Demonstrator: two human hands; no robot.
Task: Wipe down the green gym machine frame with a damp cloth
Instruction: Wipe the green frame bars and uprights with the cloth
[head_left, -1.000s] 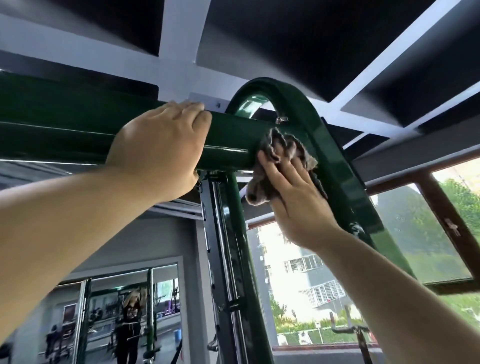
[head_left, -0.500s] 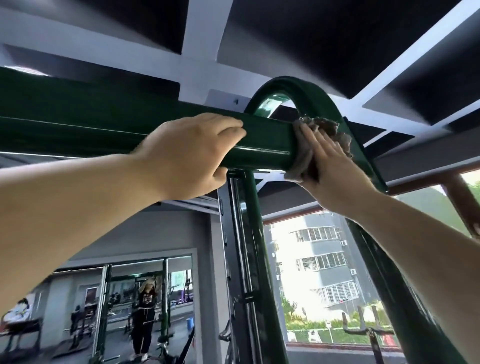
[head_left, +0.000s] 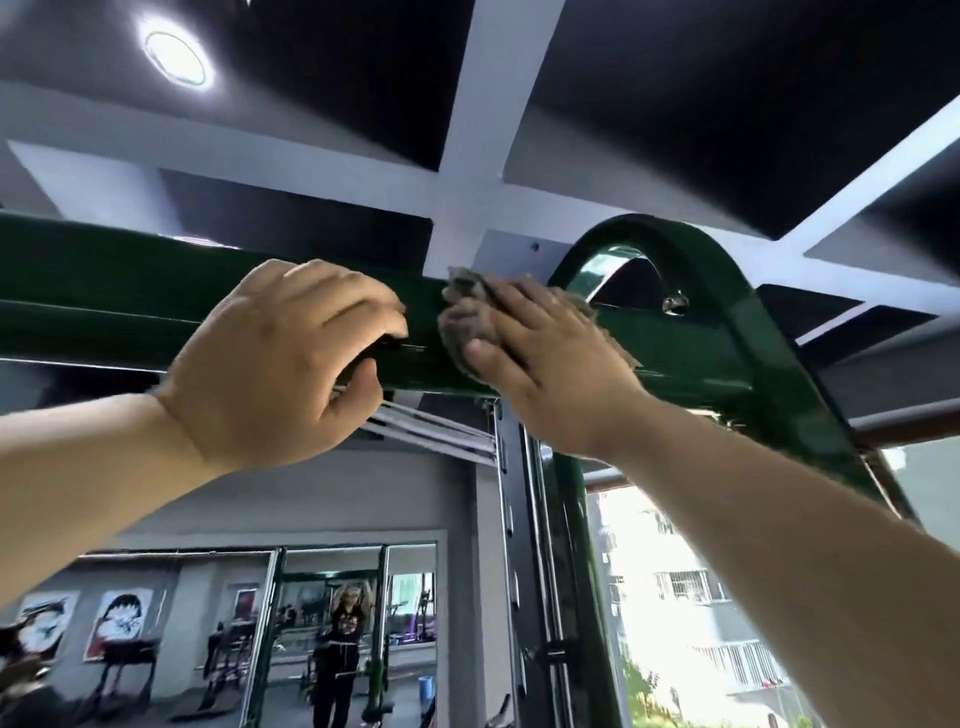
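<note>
The green beam (head_left: 130, 306) of the frame runs overhead, its long axis level from left to right, and both hands are on it side by side.

The right grip (head_left: 545, 364) lies flat against the beam's near face with its fingers straight and pointing up and to the left. It clasps nothing and only presses the cloth (head_left: 462, 322) onto the paint. The cloth is bunched under the fingertips and palm, and a grey-brown fold shows past the fingertips at the beam's top edge.

The left grip (head_left: 275, 364) is wrapped around the same beam, fingers over the top and thumb underneath, so it looks like a steadying hold. It sits just beside the cloth on its left, almost touching it.

The next wipe probably follows the beam's length. To the left of the right grip the way is blocked at once by the left grip, which would have to slide off along the beam first. To the right, a bare stretch of beam runs to the curved arch (head_left: 691, 244), and the upright post (head_left: 569, 545) drops just below the right grip. The right grip alone carries the cloth.
</note>
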